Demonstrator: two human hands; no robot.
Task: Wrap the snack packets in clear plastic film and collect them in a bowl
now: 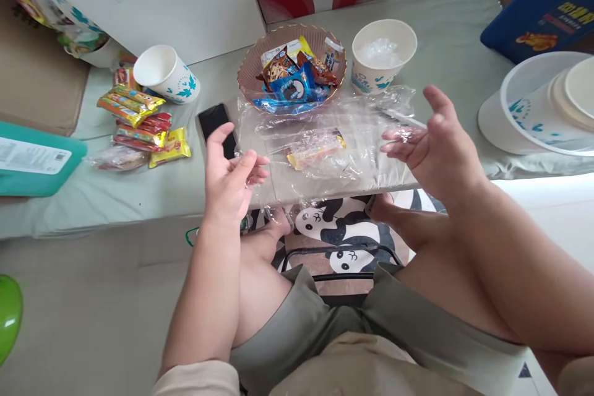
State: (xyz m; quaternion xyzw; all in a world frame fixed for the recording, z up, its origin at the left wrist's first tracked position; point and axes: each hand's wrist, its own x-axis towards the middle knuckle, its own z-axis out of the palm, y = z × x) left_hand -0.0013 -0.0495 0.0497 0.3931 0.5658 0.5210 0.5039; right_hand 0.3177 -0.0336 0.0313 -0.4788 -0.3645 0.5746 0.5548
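Observation:
A crinkled sheet of clear plastic film (362,136) spreads across the table's front edge between my hands. A yellow and pink wrapped snack (315,150) lies at its middle, seen through or on the film; I cannot tell which. My left hand (234,176) is at the film's left edge, index finger raised and thumb apart from it, the other fingers loosely bent. At the right edge, my right hand (431,142) has its thumb up and fingers stretched out, touching or close beside the film. Neither hand visibly grips it. Behind the film stands a pink ribbed bowl (245,74) of wrapped snacks.
Left of the film are a black phone (216,120), a pile of wrapped snacks (139,127) and a paper cup (160,74). Another paper cup (385,52) with clear plastic inside stands behind my right hand. A clear tub (496,111) holds cups at right. Boxes line the back.

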